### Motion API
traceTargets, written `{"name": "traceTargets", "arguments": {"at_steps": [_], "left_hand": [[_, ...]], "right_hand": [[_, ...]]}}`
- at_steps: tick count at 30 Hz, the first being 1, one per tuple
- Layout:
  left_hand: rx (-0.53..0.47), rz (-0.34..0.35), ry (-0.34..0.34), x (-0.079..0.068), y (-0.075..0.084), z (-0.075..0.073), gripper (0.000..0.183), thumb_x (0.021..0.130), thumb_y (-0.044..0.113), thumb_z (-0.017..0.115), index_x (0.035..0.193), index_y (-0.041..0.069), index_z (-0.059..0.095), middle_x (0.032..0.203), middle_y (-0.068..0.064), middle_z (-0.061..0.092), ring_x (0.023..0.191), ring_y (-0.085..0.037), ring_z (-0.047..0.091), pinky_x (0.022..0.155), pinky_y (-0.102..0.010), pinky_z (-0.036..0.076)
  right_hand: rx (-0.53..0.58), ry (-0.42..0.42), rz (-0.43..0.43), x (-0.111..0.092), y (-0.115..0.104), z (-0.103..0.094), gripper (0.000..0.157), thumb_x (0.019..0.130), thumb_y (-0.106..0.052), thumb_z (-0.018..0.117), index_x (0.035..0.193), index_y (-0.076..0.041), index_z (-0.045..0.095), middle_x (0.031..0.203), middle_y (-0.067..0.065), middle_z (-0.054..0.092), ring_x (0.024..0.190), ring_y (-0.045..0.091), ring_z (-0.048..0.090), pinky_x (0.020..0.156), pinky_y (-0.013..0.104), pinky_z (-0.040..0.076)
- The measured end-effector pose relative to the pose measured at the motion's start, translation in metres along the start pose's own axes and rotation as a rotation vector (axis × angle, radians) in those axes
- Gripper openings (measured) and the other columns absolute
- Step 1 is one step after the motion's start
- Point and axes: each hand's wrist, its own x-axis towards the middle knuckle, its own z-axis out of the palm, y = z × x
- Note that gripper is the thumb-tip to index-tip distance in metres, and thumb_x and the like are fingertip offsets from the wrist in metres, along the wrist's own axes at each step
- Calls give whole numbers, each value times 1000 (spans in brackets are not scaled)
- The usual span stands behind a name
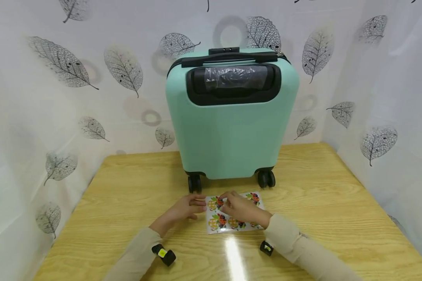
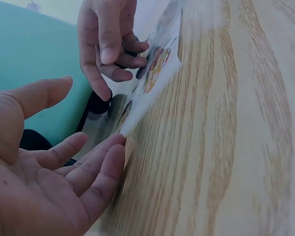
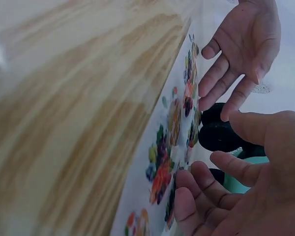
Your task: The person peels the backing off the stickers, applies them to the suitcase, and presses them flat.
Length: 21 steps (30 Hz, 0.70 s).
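Observation:
A glossy white sticker sheet (image 1: 226, 227) printed with several colourful fruit pictures lies flat on the wooden table. My left hand (image 1: 183, 209) is at the sheet's left edge with its fingertips touching the corner, as the left wrist view shows; thumb and fingers are spread apart. Over the middle of the sheet, my right hand (image 1: 245, 209) rests its lightly bent fingers on the printed surface. Its thumb stands away from the fingers in the right wrist view, and nothing is between them. Part of the sheet is hidden under this hand.
A mint green suitcase (image 1: 232, 136) stands upright just behind the sheet, its black wheels (image 1: 266, 178) on the table (image 1: 133, 183). Clear plastic wraps its black pull handle (image 1: 235, 77). A white curtain (image 1: 126, 117) with leaf prints hangs behind and at both sides.

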Motion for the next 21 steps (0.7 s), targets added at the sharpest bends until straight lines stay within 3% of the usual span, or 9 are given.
{"name": "traceTargets", "arguments": {"at_steps": [8, 18, 21], "left_hand": [[-53, -2, -12, 0, -3, 0, 55, 95, 18, 61, 140, -6, 40, 135, -27, 52, 117, -29, 58, 82, -36, 54], [-106, -30, 2, 5, -5, 5, 56, 92, 17, 66, 140, -3, 44, 131, -24, 57, 98, -14, 63, 72, -29, 52], [-116, -31, 14, 7, -6, 6, 53, 93, 13, 63, 139, -4, 43, 128, -24, 58, 94, -12, 63, 70, -27, 52]], "right_hand": [[-24, -17, 12, 8, -4, 7, 44, 98, -30, 56, 135, -7, 51, 108, 9, 57, 88, 15, 56, 72, 34, 47], [60, -21, 36, 12, -7, 9, 40, 99, -24, 54, 132, -3, 52, 91, 6, 54, 63, 13, 49, 57, 29, 40], [58, -10, 33, 14, -7, 11, 39, 99, -23, 55, 132, -2, 53, 91, 6, 55, 64, 13, 49, 57, 28, 40]]}}
